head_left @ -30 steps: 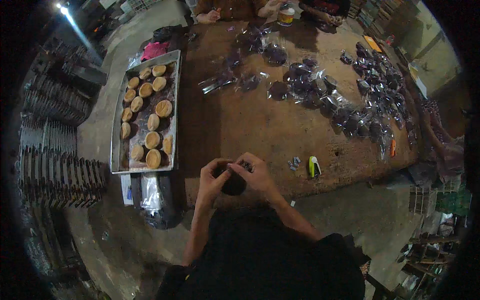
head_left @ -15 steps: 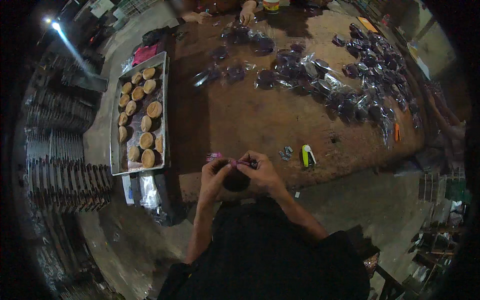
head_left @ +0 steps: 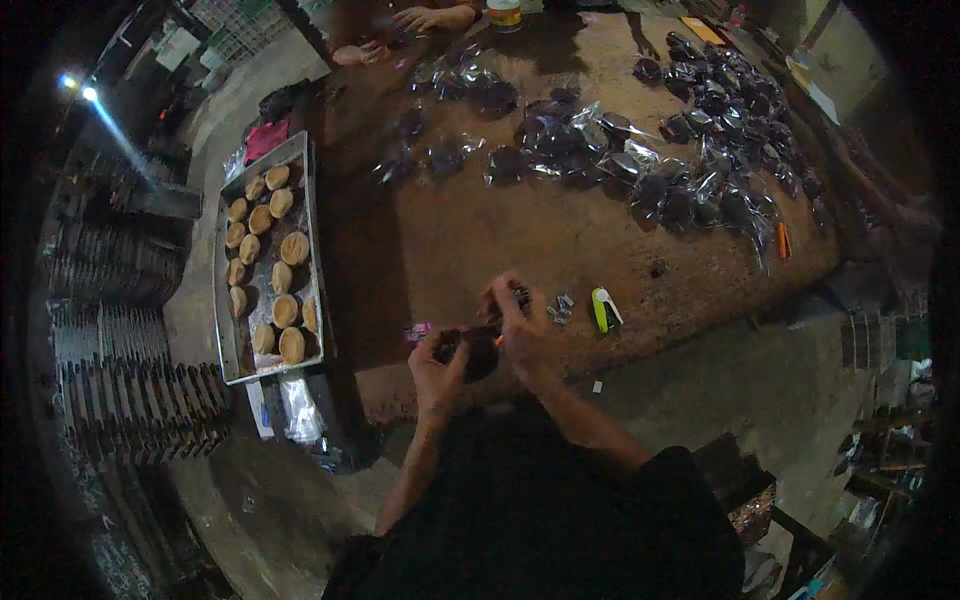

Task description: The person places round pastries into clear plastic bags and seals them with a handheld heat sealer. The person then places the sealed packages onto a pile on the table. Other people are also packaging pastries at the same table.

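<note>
Blackish round item (head_left: 481,358) is held by left hand (head_left: 437,376); right hand (head_left: 523,335) blurred, grip unclear

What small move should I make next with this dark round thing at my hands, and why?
I'd probably steady the dark round item with your left hand, which seems to grip its left side; your right hand is blurred at its upper right, so that hold is unclear. The lime-green and white stapler lies untouched and can wait.

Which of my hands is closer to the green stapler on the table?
Your right hand: it is to the left of the green stapler, not touching it. Your left hand is farther left, at the dark round item.
</note>
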Tool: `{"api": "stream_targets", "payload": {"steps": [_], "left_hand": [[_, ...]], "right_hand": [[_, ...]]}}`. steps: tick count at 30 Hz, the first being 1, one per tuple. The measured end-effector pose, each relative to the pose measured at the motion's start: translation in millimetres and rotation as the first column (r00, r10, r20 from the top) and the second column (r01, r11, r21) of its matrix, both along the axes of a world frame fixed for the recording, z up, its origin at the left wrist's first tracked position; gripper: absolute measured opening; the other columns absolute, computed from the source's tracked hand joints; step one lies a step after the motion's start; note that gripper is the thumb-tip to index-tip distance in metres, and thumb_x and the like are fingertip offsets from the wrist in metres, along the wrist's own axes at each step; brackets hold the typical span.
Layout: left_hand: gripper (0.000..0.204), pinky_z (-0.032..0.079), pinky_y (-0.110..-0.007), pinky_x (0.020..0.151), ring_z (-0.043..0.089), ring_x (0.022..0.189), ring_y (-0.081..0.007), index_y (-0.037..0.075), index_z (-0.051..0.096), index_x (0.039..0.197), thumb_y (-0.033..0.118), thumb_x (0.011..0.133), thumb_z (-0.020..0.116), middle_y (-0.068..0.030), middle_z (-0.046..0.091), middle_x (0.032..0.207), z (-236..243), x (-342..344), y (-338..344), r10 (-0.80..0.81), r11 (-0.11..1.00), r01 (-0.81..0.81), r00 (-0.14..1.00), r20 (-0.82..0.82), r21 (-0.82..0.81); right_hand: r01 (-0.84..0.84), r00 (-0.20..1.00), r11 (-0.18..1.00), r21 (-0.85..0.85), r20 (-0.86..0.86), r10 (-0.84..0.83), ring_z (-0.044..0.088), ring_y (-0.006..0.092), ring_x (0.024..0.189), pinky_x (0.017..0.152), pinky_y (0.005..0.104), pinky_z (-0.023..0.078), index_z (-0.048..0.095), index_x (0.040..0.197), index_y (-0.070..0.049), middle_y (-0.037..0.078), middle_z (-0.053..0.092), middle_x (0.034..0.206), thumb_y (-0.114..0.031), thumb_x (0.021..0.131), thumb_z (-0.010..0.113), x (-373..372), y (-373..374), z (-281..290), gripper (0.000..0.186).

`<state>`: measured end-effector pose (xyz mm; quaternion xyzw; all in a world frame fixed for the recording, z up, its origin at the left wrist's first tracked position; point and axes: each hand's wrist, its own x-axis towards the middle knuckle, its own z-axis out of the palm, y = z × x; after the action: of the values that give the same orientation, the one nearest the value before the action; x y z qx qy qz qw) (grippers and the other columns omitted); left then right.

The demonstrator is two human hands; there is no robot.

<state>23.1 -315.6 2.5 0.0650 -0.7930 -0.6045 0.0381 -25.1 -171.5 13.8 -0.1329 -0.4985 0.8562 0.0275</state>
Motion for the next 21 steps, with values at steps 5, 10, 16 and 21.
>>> {"api": "stream_targets", "payload": {"steps": [5, 10, 16, 21], "left_hand": [[0.019, 0.054, -0.031, 0.08, 0.069, 0.088, -0.0144, -0.003, 0.071, 0.104, -0.002, 0.085, 0.07, -0.0075, 0.073, 0.092, 1, 2, 4, 0.061, 0.974, -0.041, 0.994, 0.085, -0.222], [0.025, 0.055, -0.032, 0.083, 0.07, 0.09, -0.0172, -0.004, 0.071, 0.11, -0.002, 0.085, 0.068, -0.0082, 0.075, 0.098, -10, -1, -10, -0.025, 0.975, 0.045, 0.995, 0.093, -0.217], [0.02, 0.055, -0.033, 0.088, 0.069, 0.098, -0.0181, -0.001, 0.071, 0.113, 0.007, 0.095, 0.067, -0.0085, 0.075, 0.107, -58, -32, -74, -0.223, 0.881, 0.062, 0.929, 0.296, 0.469], [0.025, 0.055, -0.033, 0.088, 0.07, 0.094, -0.0172, 0.002, 0.07, 0.118, 0.018, 0.101, 0.064, -0.0069, 0.074, 0.105, -57, -39, -101, -0.107, 0.807, -0.078, 0.956, 0.274, 0.585]], "right_hand": [[0.088, 0.991, 0.996, -0.015, 0.103, -0.086, 0.049, 0.0078, 0.056, 0.052, 0.0262, 0.04, 0.057, 0.081, -0.008, -0.002, 0.055, 0.069, -0.034, 0.106, 0.062, -9, -32, -28, 0.036], [0.049, 0.994, 0.997, 0.065, 0.099, -0.055, 0.047, 0.0075, 0.053, 0.05, 0.0269, 0.039, 0.052, 0.072, -0.01, -0.003, 0.053, 0.064, -0.037, 0.105, 0.063, -26, -47, -54, 0.043], [-0.12, 0.993, 0.988, 0.097, 0.001, 0.12, 0.055, 0.0077, 0.061, 0.055, 0.0276, 0.044, 0.06, 0.089, -0.007, 0.0, 0.058, 0.07, -0.036, 0.103, 0.067, -30, -43, -57, 0.033], [-0.417, 0.809, 0.744, 0.522, -0.16, 0.566, 0.067, 0.0188, 0.09, 0.081, 0.0351, 0.056, 0.069, 0.117, -0.001, 0.011, 0.072, 0.101, -0.038, 0.095, 0.077, -25, -29, -76, 0.044]]}}
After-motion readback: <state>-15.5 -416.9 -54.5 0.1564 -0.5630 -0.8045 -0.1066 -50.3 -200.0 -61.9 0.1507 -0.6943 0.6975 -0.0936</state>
